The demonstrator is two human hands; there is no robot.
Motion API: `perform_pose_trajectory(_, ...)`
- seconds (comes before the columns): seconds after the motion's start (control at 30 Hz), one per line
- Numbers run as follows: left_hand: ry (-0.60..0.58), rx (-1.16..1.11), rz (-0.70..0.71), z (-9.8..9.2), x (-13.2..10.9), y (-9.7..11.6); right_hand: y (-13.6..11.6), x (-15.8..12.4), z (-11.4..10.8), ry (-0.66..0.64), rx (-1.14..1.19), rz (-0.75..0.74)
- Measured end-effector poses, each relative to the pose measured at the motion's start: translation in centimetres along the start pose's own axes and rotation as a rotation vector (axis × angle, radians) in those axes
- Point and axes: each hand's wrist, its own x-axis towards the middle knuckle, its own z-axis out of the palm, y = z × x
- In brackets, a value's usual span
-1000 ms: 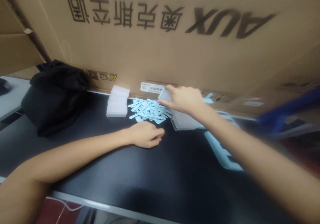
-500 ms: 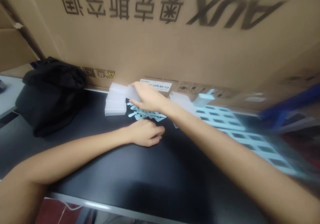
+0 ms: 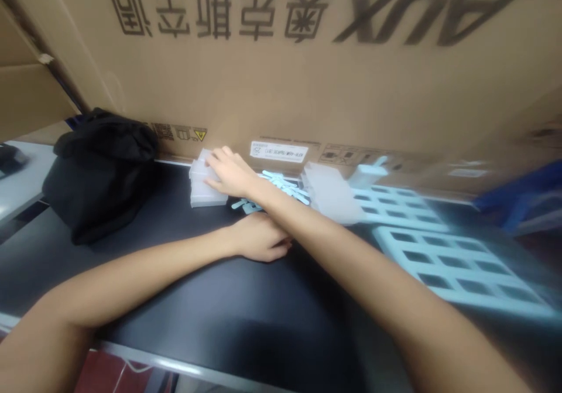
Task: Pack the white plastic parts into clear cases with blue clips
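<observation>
My right hand (image 3: 230, 172) reaches across my left forearm to a group of translucent white plastic boxes (image 3: 204, 192). Its thumb and fingers are spread over the top of them, touching, with no grip visible. My left hand (image 3: 261, 238) lies on the black tabletop, back up and fingers curled closed. Anything inside those fingers is hidden. Between the hands and the carton is a loose pile of small light-blue plastic pieces with thin handles (image 3: 281, 183), partly covered by my right wrist. More translucent white boxes (image 3: 329, 191) stand to the right of the pile.
Light-blue trays with rectangular openings (image 3: 452, 261) lie on the right. A light-blue block with a handle (image 3: 369, 175) rests at the back tray. A large cardboard carton (image 3: 246, 88) walls off the rear. A black cloth bag (image 3: 100, 176) sits on the left.
My right hand has moved left, from above the light-blue pieces onto the translucent boxes, and its fingers have spread. My left hand stays nearly in place. The view has shifted slightly.
</observation>
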Motion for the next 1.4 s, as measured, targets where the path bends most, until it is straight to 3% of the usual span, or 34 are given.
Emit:
perform_pose_trajectory(0.1,-0.036,0.062,-0.012,-0.1,-0.1,0.1,1.1,-1.9,-1.1,0.120,-0.021,0.055)
perform_pose_trajectory(0.23,-0.034,0.165,-0.024,-0.1,-0.3,0.2,5.0,-6.7,-4.3,0.342,-0.019,0.254)
perform_pose_trajectory(0.37,-0.032,0.196,-0.037,-0.2,-0.4,0.2,10.4,-13.6,-6.9,0.562,-0.047,0.560)
perform_pose_trajectory(0.5,-0.038,0.186,-0.039,-0.3,-0.4,0.2,15.4,-20.6,-6.4,0.730,0.013,1.003)
perform_pose_trajectory(0.6,-0.039,0.179,-0.044,-0.4,-0.5,0.2,17.7,-24.1,-4.8,0.679,0.077,1.121)
perform_pose_trajectory(0.73,-0.039,0.174,-0.052,-0.4,-0.5,0.2,18.8,-25.8,-3.1,0.507,0.236,1.158)
perform_pose_trajectory(0.83,-0.040,0.167,-0.055,-0.3,-0.5,0.2,19.2,-25.9,-2.5,0.398,0.256,1.129)
perform_pose_trajectory(0.97,-0.053,0.161,-0.064,-0.4,-0.5,0.2,19.3,-25.6,-2.1,0.242,0.115,1.079)
perform_pose_trajectory(1.17,-0.063,0.161,-0.078,-0.5,-0.5,0.3,18.6,-24.7,-1.5,0.150,-0.141,1.127)
perform_pose_trajectory(1.3,-0.048,0.165,-0.066,-0.4,-0.6,0.2,18.3,-24.5,-1.6,0.112,-0.153,1.118)
perform_pose_trajectory(1.4,-0.033,0.168,-0.051,-0.3,-0.6,0.1,18.0,-24.2,-1.7,0.157,-0.131,1.150)
